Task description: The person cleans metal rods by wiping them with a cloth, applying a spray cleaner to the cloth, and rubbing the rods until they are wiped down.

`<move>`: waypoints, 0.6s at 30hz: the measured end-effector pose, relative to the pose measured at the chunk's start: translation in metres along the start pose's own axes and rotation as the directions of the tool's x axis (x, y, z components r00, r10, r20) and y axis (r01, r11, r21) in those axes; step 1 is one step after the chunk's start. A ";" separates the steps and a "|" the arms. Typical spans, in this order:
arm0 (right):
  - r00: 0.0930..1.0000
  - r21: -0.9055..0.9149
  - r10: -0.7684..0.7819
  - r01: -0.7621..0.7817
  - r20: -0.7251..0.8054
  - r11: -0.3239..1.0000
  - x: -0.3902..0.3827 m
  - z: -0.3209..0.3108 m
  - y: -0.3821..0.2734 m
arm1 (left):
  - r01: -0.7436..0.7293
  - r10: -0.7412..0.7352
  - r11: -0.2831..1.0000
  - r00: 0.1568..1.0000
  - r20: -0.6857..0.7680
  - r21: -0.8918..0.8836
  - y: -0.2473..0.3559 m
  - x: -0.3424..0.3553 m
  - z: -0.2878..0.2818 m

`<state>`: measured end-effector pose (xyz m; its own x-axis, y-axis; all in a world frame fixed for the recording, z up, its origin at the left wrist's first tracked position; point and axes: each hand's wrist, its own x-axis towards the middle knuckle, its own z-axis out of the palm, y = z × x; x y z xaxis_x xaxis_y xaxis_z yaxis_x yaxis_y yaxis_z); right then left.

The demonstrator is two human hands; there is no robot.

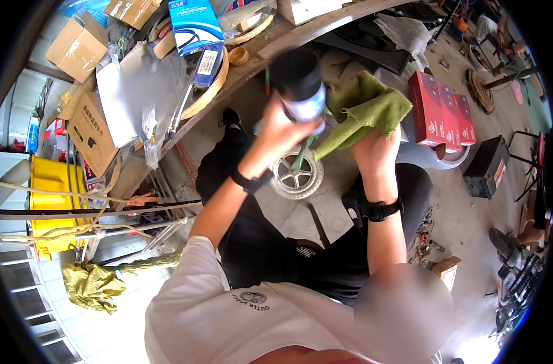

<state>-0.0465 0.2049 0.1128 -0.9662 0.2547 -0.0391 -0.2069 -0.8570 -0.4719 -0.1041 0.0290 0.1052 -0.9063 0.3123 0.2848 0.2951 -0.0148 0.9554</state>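
Observation:
My left hand (283, 124) is closed around a black cylindrical can (296, 77) with a pale, shiny label, held up in the middle of the view and slightly blurred. My right hand (376, 149) grips an olive-green cloth (372, 99) that hangs over it and partly hides its fingers. Below and between them is a small wheel (296, 179) with pale spokes and a grey tyre, joined to a green metal part (299, 159). Much of that part is hidden behind the can and cloth.
A cluttered wooden bench (219, 90) runs along the upper left with boxes, bags and baskets. Red boxes (427, 115) sit on a white bucket (441, 159) at right, beside a black battery-like case (484, 173). A yellow bin (46, 203) is at left; other people (527, 227) appear at far right.

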 end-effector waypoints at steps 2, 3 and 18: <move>0.997 0.115 -0.012 0.003 0.083 0.993 -0.002 0.000 -0.008 | -0.131 0.134 0.991 0.988 -0.076 0.034 0.027 0.027 -0.011; 0.992 0.132 -0.013 -0.004 0.129 0.991 -0.003 -0.001 -0.013 | -0.188 0.188 0.982 0.973 -0.134 0.014 0.042 0.043 -0.010; 0.996 0.114 0.060 -0.067 0.063 0.991 -0.008 0.002 -0.012 | -0.192 0.302 0.915 0.909 -0.286 0.356 -0.017 0.150 -0.067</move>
<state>-0.0363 0.2118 0.1203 -0.9847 0.1741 -0.0113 -0.1581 -0.9176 -0.3647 -0.2653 0.0127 0.1374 -0.8215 0.0077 0.5702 0.5516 0.2643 0.7911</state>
